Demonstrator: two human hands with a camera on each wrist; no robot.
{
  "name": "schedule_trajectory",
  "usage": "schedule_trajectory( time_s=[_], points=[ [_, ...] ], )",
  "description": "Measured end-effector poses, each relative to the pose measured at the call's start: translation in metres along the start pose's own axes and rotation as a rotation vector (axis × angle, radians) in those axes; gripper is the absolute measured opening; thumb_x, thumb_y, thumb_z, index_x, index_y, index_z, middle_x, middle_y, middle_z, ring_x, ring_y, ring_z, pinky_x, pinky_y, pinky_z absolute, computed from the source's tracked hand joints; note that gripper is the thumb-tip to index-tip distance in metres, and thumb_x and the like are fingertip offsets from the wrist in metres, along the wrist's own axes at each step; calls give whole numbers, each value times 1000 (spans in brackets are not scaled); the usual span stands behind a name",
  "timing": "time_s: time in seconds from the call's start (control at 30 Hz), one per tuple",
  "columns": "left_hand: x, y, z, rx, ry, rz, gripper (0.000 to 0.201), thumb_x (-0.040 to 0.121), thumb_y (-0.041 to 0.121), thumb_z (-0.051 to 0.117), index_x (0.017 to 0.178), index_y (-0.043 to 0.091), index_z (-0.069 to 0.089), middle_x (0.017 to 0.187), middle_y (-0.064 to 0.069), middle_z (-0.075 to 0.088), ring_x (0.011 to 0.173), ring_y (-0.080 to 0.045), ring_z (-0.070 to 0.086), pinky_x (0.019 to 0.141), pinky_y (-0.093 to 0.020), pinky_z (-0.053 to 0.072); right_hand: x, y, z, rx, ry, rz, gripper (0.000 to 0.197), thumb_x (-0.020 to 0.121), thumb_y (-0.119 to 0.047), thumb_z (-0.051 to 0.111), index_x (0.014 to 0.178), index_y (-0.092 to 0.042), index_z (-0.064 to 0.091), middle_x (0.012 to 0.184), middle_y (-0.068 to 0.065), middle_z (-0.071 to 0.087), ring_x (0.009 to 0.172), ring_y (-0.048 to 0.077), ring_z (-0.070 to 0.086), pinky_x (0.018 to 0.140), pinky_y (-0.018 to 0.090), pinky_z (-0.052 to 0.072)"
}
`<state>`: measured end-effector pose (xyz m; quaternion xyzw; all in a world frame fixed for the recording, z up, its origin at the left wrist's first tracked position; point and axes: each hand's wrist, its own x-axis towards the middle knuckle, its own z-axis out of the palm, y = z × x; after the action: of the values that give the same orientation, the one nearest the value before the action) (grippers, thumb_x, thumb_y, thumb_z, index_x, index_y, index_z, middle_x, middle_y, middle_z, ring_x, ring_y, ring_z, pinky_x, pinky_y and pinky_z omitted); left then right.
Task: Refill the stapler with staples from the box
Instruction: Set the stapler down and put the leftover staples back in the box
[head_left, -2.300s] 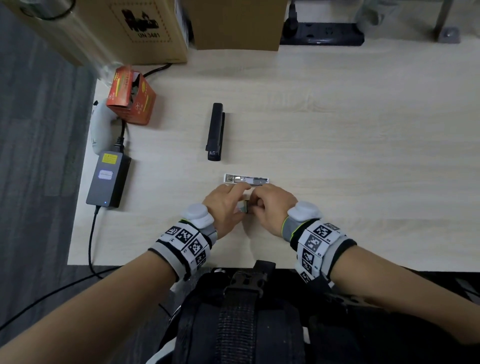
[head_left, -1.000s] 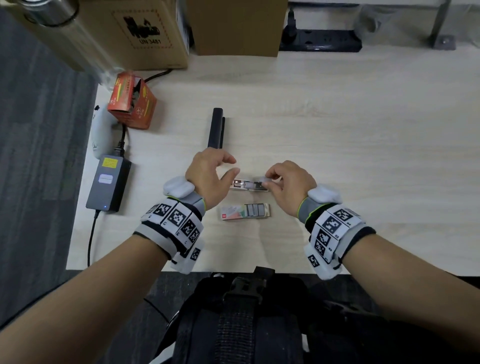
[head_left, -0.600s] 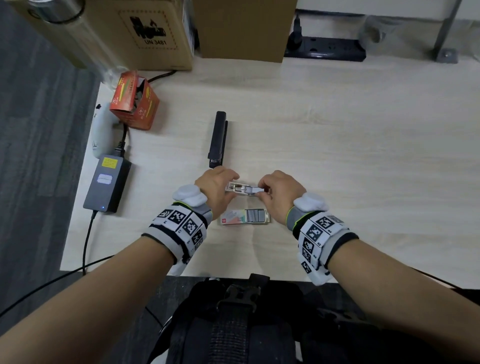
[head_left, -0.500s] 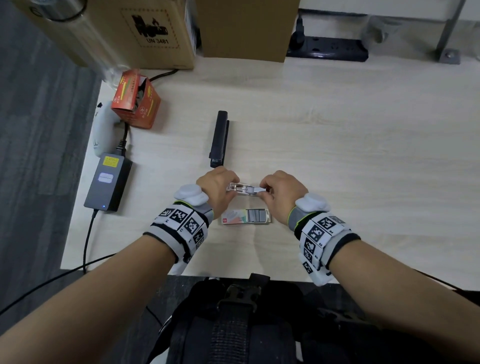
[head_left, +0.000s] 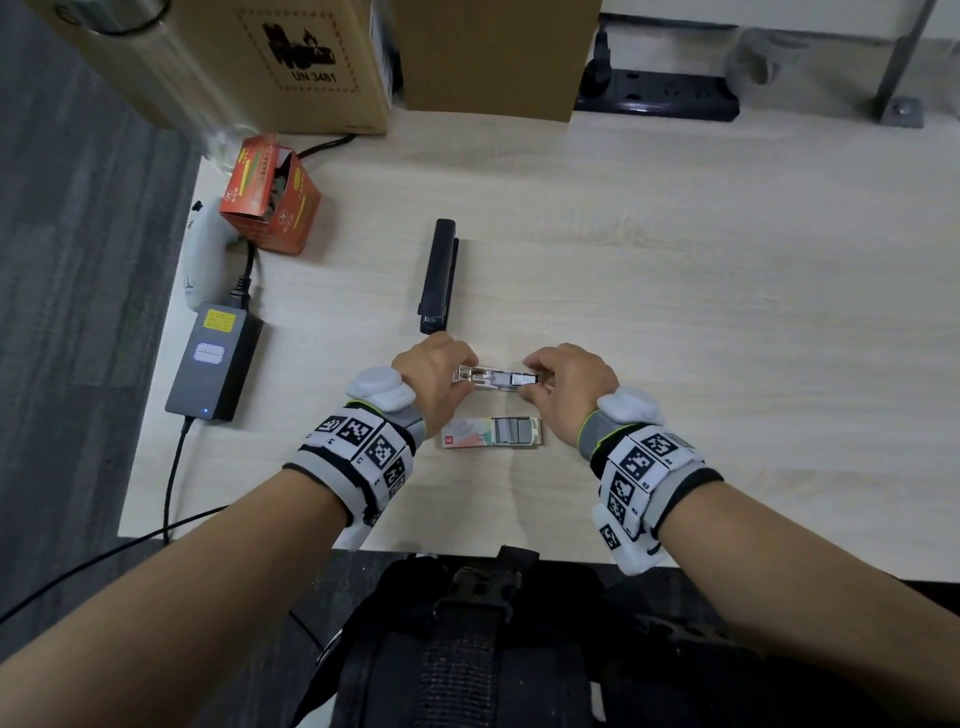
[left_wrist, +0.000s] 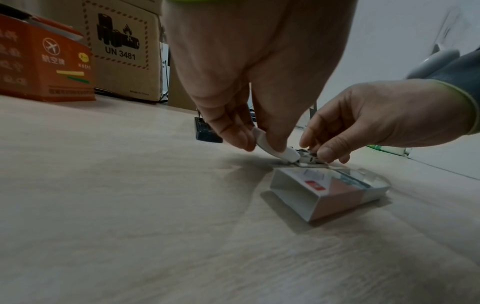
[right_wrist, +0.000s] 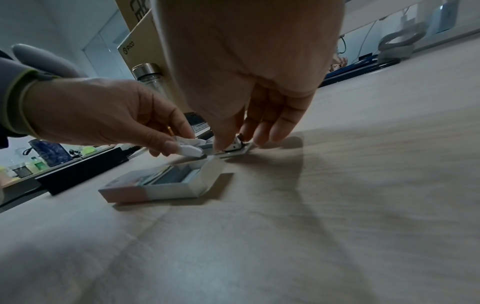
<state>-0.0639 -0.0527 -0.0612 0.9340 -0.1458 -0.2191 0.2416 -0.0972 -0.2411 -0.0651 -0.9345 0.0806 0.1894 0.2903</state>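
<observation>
A small white stapler (head_left: 493, 378) lies opened flat on the table, its metal channel facing up with a grey strip of staples (head_left: 511, 379) in it. My left hand (head_left: 464, 372) pinches its white left end (left_wrist: 284, 152). My right hand (head_left: 533, 383) pinches the metal right end (right_wrist: 235, 146) between thumb and fingers. The open staple box (head_left: 491, 432) lies just in front of the stapler, with grey staples showing in its tray (right_wrist: 171, 176). Neither hand touches the box.
A black stapler (head_left: 439, 283) lies just beyond my left hand. At the left stand an orange carton (head_left: 265, 195) and a power adapter (head_left: 213, 358) with its cable. Cardboard boxes (head_left: 291, 57) and a power strip (head_left: 660, 96) line the back edge.
My left hand came down from above the table and took the stapler's left end. Both hands have left the staple box, which now lies on the table in front.
</observation>
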Motion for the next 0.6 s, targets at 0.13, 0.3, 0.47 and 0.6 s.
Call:
schedule_trajectory(
  time_s=[0.13,0.3,0.47,0.6],
  points=[
    [0,0,-1,-13,3,13,24,83,22,64,107,19,62,110,-2,58,89,-22,58,74,-29,43,-1,6,0,4,7,-21,29,82,-26,69,109,-22,62,105,2,63,94,20,59,74,24,38],
    [1,1,-2,2,26,35,20,82,21,65,102,20,63,104,-2,59,86,-22,59,70,-29,42,-6,4,2,-33,82,-248,23,82,-15,69,105,-18,69,106,5,61,97,27,55,78,32,46],
    [1,1,-3,3,26,44,20,81,18,65,101,18,64,103,-2,59,84,-22,58,69,-30,42,-3,7,3,-127,72,-317,21,87,-17,64,107,-18,71,104,6,65,98,31,52,77,29,39],
    [2,1,-3,9,14,46,20,81,17,65,101,18,63,103,-3,59,83,-22,57,71,-32,44,-6,6,2,-266,41,-419,20,78,-12,73,98,-15,74,98,10,71,87,39,59,70,39,50]
  ],
)
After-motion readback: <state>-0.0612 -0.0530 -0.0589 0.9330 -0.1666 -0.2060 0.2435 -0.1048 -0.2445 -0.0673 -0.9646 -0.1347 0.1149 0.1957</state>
